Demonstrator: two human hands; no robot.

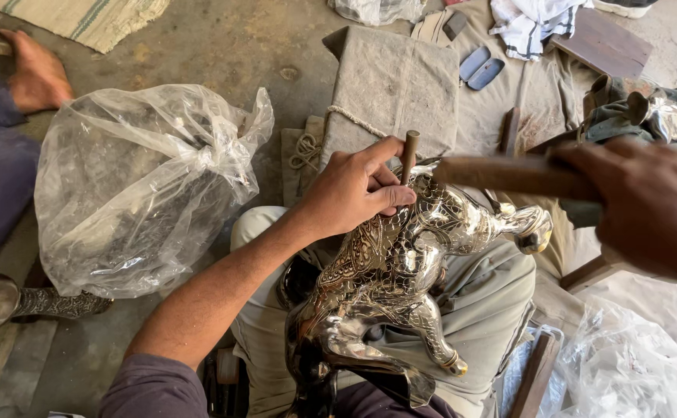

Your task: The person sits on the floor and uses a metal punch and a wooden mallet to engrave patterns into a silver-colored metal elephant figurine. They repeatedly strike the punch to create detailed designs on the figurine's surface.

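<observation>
A shiny engraved metal animal figure (389, 279) lies across my lap. My left hand (354, 190) rests on its back and pinches a thin metal chisel (409, 153) that stands upright against the figure. My right hand (648, 205) is close to the camera at the right and grips the wooden handle of a hammer (501, 175), which reaches left toward the chisel's top. The hammer's head is blurred and hard to make out.
A large clear plastic bag (145, 186) holding metal pieces sits on the floor at the left. Another person's hand (35, 73) rests on the ground at the top left. Folded grey cloth (396, 85), a second metal figure (667, 116) and more plastic (632, 371) lie around me.
</observation>
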